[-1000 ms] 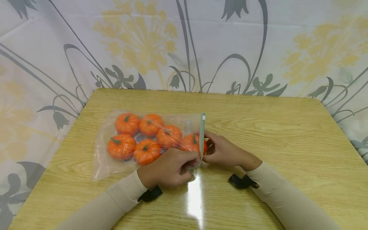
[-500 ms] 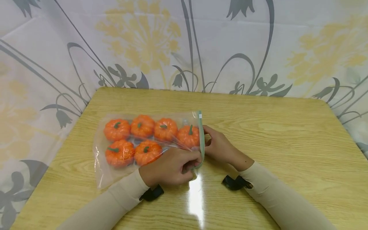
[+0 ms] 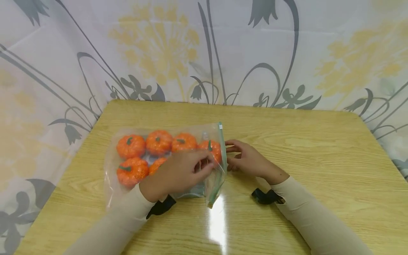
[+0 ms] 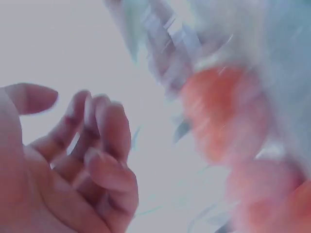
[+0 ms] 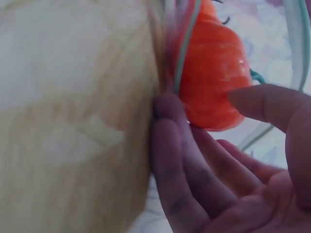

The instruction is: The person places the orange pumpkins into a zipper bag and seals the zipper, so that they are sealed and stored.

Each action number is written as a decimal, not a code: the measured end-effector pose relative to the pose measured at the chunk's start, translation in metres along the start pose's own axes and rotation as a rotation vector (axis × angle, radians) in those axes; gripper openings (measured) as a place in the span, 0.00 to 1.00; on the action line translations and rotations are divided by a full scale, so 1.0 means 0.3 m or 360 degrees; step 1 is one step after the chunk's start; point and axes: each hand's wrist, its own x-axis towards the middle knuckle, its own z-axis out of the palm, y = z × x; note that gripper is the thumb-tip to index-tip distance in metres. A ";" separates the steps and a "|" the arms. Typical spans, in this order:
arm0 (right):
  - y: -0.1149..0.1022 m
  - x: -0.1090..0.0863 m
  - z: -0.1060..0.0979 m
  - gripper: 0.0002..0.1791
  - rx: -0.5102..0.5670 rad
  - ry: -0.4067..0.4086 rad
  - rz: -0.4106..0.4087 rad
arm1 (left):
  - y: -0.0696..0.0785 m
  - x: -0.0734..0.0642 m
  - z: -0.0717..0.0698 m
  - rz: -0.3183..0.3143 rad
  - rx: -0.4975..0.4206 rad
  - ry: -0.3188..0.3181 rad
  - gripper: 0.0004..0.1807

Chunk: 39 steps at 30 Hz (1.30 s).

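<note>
A clear zip bag (image 3: 195, 191) lies on the table with several small orange pumpkins (image 3: 131, 146) inside, each with a green stem. Its green-edged mouth (image 3: 221, 141) faces right, the front corner sagging toward me. My left hand (image 3: 181, 170), blurred, hovers over the bag's front half and hides part of the pumpkins. In the left wrist view its fingers (image 4: 114, 128) are loosely bent around nothing. My right hand (image 3: 251, 161) is at the mouth, fingers relaxed. In the right wrist view its thumb (image 5: 262, 103) overlaps the nearest pumpkin (image 5: 218, 68).
The wooden table (image 3: 318, 159) reaches back to a hanging cloth (image 3: 236, 46) printed with grey and yellow flowers. Black straps (image 3: 266, 196) sit at both wrists over pale sleeves (image 3: 315, 216). Light glares on the tabletop in front of the bag.
My left hand has let go of the bag's front edge and risen over the bag. The pumpkins have shifted left and back inside. The right hand has drawn back and loosened from the rightmost pumpkin.
</note>
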 end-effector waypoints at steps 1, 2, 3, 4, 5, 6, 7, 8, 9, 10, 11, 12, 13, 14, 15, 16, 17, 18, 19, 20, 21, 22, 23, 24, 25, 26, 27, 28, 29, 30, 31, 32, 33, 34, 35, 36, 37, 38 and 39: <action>0.003 0.002 0.002 0.28 0.0013 0.0010 -0.0007 | 0.002 0.012 -0.021 -0.0074 0.0012 0.0051 0.06; 0.005 0.004 0.005 0.25 0.0016 0.0025 -0.0017 | 0.002 0.026 -0.041 -0.0155 0.0032 0.0090 0.06; 0.009 0.005 0.008 0.23 0.0012 0.0037 -0.0032 | -0.001 0.044 -0.059 -0.0231 0.0054 0.0114 0.07; 0.010 0.006 0.011 0.22 0.0005 0.0048 -0.0051 | -0.006 0.063 -0.074 -0.0289 0.0090 0.0130 0.07; 0.013 0.008 0.014 0.20 -0.0004 0.0055 -0.0070 | -0.013 0.083 -0.087 -0.0342 0.0129 0.0127 0.07; 0.016 0.009 0.017 0.19 -0.0018 0.0063 -0.0083 | -0.025 0.105 -0.098 -0.0393 0.0162 0.0099 0.08; 0.016 0.008 0.019 0.18 -0.0037 0.0071 -0.0101 | -0.035 0.127 -0.106 -0.0438 0.0197 0.0062 0.10; 0.017 0.007 0.020 0.17 -0.0055 0.0080 -0.0114 | -0.049 0.148 -0.112 -0.0474 0.0236 0.0019 0.12; 0.017 0.006 0.021 0.17 -0.0065 0.0086 -0.0123 | -0.063 0.168 -0.115 -0.0505 0.0272 -0.0027 0.14; 0.017 0.005 0.022 0.16 -0.0073 0.0093 -0.0126 | -0.079 0.187 -0.114 -0.0534 0.0298 -0.0076 0.16; 0.017 0.004 0.023 0.15 -0.0076 0.0094 -0.0126 | -0.096 0.205 -0.112 -0.0573 0.0307 -0.0130 0.19; 0.016 0.003 0.023 0.15 -0.0081 0.0095 -0.0124 | -0.111 0.221 -0.109 -0.0613 0.0304 -0.0186 0.21; 0.013 0.002 0.023 0.14 -0.0085 0.0095 -0.0118 | -0.125 0.236 -0.104 -0.0642 0.0303 -0.0232 0.22; 0.012 0.003 0.023 0.13 -0.0091 0.0095 -0.0108 | -0.142 0.250 -0.097 -0.0666 0.0288 -0.0282 0.24; 0.011 0.003 0.023 0.12 -0.0093 0.0089 -0.0098 | -0.156 0.264 -0.091 -0.0687 0.0268 -0.0333 0.25; 0.011 0.004 0.021 0.12 -0.0096 0.0083 -0.0089 | -0.170 0.276 -0.085 -0.0704 0.0245 -0.0385 0.25; 0.010 0.004 0.019 0.12 -0.0100 0.0075 -0.0079 | -0.182 0.288 -0.079 -0.0714 0.0219 -0.0434 0.26; 0.010 0.003 0.015 0.11 -0.0107 0.0074 -0.0066 | -0.193 0.301 -0.073 -0.0720 0.0195 -0.0481 0.26; 0.009 0.002 0.011 0.12 -0.0107 0.0074 -0.0055 | -0.203 0.314 -0.067 -0.0723 0.0174 -0.0524 0.26; 0.008 0.001 0.006 0.12 -0.0107 0.0081 -0.0043 | -0.212 0.326 -0.062 -0.0717 0.0164 -0.0564 0.26; 0.007 0.001 -0.001 0.13 -0.0103 0.0091 -0.0026 | -0.219 0.338 -0.055 -0.0717 0.0157 -0.0591 0.26; 0.006 0.002 -0.008 0.13 -0.0097 0.0109 -0.0008 | -0.224 0.350 -0.049 -0.0717 0.0156 -0.0609 0.26; 0.005 0.005 -0.017 0.14 -0.0092 0.0135 0.0010 | -0.228 0.362 -0.044 -0.0713 0.0164 -0.0615 0.26; 0.006 0.011 -0.027 0.15 -0.0089 0.0168 0.0022 | -0.230 0.373 -0.039 -0.0712 0.0175 -0.0617 0.26; 0.006 0.020 -0.035 0.15 -0.0084 0.0198 0.0041 | -0.234 0.380 -0.034 -0.0711 0.0189 -0.0612 0.26; 0.005 0.031 -0.043 0.16 -0.0085 0.0227 0.0058 | -0.237 0.385 -0.029 -0.0706 0.0208 -0.0604 0.26; 0.006 0.043 -0.051 0.17 -0.0087 0.0250 0.0075 | -0.237 0.390 -0.024 -0.0709 0.0217 -0.0590 0.25; 0.005 0.057 -0.059 0.18 -0.0095 0.0270 0.0085 | -0.236 0.395 -0.020 -0.0704 0.0230 -0.0579 0.24; 0.003 0.071 -0.065 0.19 -0.0105 0.0287 0.0100 | -0.234 0.399 -0.016 -0.0697 0.0242 -0.0571 0.23; 0.002 0.086 -0.069 0.20 -0.0108 0.0292 0.0114 | -0.232 0.401 -0.013 -0.0692 0.0252 -0.0565 0.21; -0.001 0.100 -0.071 0.21 -0.0106 0.0290 0.0133 | -0.229 0.402 -0.008 -0.0686 0.0261 -0.0560 0.20; -0.004 0.112 -0.072 0.22 -0.0109 0.0281 0.0142 | -0.225 0.402 -0.005 -0.0682 0.0263 -0.0554 0.19; -0.008 0.124 -0.071 0.22 -0.0107 0.0275 0.0152 | -0.221 0.401 -0.001 -0.0677 0.0264 -0.0547 0.18; -0.011 0.135 -0.068 0.22 -0.0100 0.0273 0.0158 | -0.216 0.401 0.002 -0.0669 0.0258 -0.0536 0.17; -0.016 0.144 -0.065 0.22 -0.0090 0.0278 0.0164 | -0.211 0.401 0.004 -0.0660 0.0251 -0.0524 0.16; -0.019 0.151 -0.062 0.22 -0.0079 0.0286 0.0159 | -0.207 0.402 0.006 -0.0650 0.0243 -0.0510 0.15; -0.023 0.156 -0.059 0.22 -0.0070 0.0298 0.0153 | -0.202 0.403 0.008 -0.0644 0.0226 -0.0494 0.15; -0.027 0.159 -0.057 0.22 -0.0064 0.0312 0.0143 | -0.198 0.404 0.008 -0.0637 0.0210 -0.0477 0.14; -0.030 0.161 -0.055 0.22 -0.0056 0.0330 0.0135 | -0.195 0.405 0.009 -0.0627 0.0197 -0.0457 0.14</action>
